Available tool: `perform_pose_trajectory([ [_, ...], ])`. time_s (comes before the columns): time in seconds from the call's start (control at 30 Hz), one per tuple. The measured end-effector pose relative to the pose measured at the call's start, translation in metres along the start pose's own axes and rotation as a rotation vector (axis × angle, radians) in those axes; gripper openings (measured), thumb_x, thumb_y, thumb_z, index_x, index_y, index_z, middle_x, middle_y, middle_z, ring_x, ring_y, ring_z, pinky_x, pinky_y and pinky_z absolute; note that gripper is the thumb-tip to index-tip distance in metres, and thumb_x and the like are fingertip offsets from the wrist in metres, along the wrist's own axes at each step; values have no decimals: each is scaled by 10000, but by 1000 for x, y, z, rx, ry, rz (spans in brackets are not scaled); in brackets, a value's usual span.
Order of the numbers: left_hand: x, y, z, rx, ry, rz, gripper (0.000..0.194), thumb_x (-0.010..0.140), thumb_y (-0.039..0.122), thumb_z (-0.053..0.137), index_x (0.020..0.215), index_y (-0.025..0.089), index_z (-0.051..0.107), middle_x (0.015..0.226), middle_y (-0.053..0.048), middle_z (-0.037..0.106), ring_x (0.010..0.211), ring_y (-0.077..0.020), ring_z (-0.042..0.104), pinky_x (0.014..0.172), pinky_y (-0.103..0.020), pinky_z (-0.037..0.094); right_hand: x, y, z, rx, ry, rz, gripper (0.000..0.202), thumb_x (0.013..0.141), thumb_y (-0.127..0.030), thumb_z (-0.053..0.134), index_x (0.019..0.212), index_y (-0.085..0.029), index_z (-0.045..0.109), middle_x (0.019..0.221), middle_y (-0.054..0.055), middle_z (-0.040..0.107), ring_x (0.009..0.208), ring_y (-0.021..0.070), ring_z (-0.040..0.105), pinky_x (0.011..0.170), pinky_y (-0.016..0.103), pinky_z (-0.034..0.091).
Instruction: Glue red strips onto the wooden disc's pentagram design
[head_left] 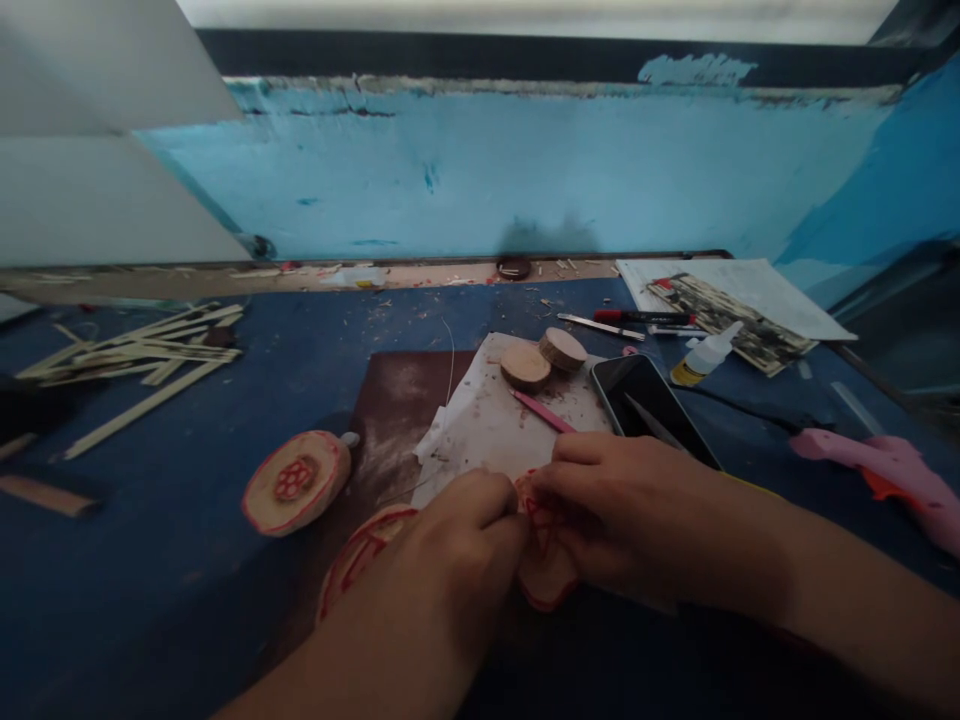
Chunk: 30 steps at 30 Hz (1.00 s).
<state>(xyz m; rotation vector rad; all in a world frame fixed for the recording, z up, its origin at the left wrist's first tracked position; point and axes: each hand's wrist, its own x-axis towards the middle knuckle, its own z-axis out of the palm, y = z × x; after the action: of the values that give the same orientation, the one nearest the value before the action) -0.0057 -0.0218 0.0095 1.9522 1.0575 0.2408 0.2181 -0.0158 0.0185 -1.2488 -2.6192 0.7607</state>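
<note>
Head view: nearest you, your right hand [637, 500] holds a pale, flat wood piece with red lines [546, 588], between your two hands. Your left hand [472, 535] has its fingers curled tight at the piece's left edge; you cannot tell if they pinch something. Much of this piece has its red on, but fingers hide part. Left of it, partly behind your left arm, a round wood slice with red lines [358, 555] is marked too. Farther left, a pale oval wood slice with a red flower-like middle [300, 482] looks done. Far off, past a thin pink pencil-like tool [541, 410], two small round wood discs [525, 366] sit on white paper [480, 430]. They show no red, so they look not yet marked.
</note>
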Motion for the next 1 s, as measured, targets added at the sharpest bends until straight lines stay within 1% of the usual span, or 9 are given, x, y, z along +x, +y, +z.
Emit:
perform_pose_trajectory([
  [0.1, -2, 3, -3, 51, -21, -4, 216, 1002, 128, 611, 863, 207, 757, 937, 15, 677, 831, -130, 648, 705, -221, 435, -1, 1, 0, 10, -7, 1, 140, 993, -191, 639, 1035, -162, 769, 948, 37, 666, 775, 165, 626, 664, 303, 415],
  [0.2, -4, 3, -4, 87, -31, 13, 167, 958, 110, 664, 879, 217, 766, 955, 17, 687, 847, -136, 655, 727, -232, 438, -2, 0, -2, 33, -21, 16, 167, 1024, -203, 609, 1060, -168, 768, 960, 39, 666, 767, 163, 622, 664, 304, 427],
  [0.33, -4, 1, -4, 136, 3, 57, 211, 1004, 135, 626, 910, 231, 789, 949, 9, 697, 853, -147, 663, 738, -250, 447, -3, -1, -6, 72, -49, 28, 161, 1032, -216, 606, 1063, -178, 759, 984, 39, 665, 798, 171, 626, 693, 313, 453],
  [0.4, -4, 1, -4, 136, -1, 74, 215, 1026, 162, 624, 900, 229, 785, 955, 6, 700, 852, -149, 661, 736, -253, 453, -3, -1, -7, 83, -56, 33, 165, 1021, -207, 603, 1068, -183, 759, 1003, 44, 668, 813, 179, 630, 704, 321, 461],
  [0.5, -4, -2, -2, 120, -17, 82, 224, 1035, 155, 601, 919, 236, 774, 983, 5, 703, 883, -154, 659, 757, -256, 460, -5, 0, -8, 93, -76, 43, 178, 1008, -206, 597, 1081, -189, 758, 1025, 52, 671, 828, 193, 632, 720, 337, 470],
  [0.63, -5, -12, 6, 164, 27, 125, 254, 1023, 100, 565, 945, 264, 742, 976, 20, 669, 861, -152, 627, 741, -274, 432, -8, 0, -12, 126, -91, 43, 216, 1039, -226, 539, 1079, -199, 750, 1028, 53, 664, 856, 205, 626, 764, 356, 484],
  [0.77, -6, -18, 9, 201, 74, 178, 228, 1008, 86, 595, 948, 270, 717, 973, 23, 636, 861, -158, 609, 734, -285, 431, -10, 1, -15, 186, -108, 67, 267, 1075, -238, 485, 1103, -227, 750, 1048, 41, 657, 883, 201, 622, 800, 358, 492],
  [0.9, -5, -13, 6, 206, 34, 146, 231, 1013, 87, 594, 915, 251, 725, 940, 14, 632, 836, -156, 618, 715, -267, 462, -13, 2, -13, 203, -114, 87, 272, 1068, -239, 507, 1207, -251, 741, 1088, 38, 669, 904, 204, 634, 819, 367, 500],
  [1.0, -3, -9, 4, 202, 37, 110, 232, 1011, 83, 589, 897, 239, 717, 931, 6, 643, 810, -156, 625, 679, -263, 463, -15, 3, -11, 179, -111, 99, 231, 1048, -253, 543, 1183, -257, 731, 1072, 32, 671, 870, 203, 629, 777, 362, 494],
])
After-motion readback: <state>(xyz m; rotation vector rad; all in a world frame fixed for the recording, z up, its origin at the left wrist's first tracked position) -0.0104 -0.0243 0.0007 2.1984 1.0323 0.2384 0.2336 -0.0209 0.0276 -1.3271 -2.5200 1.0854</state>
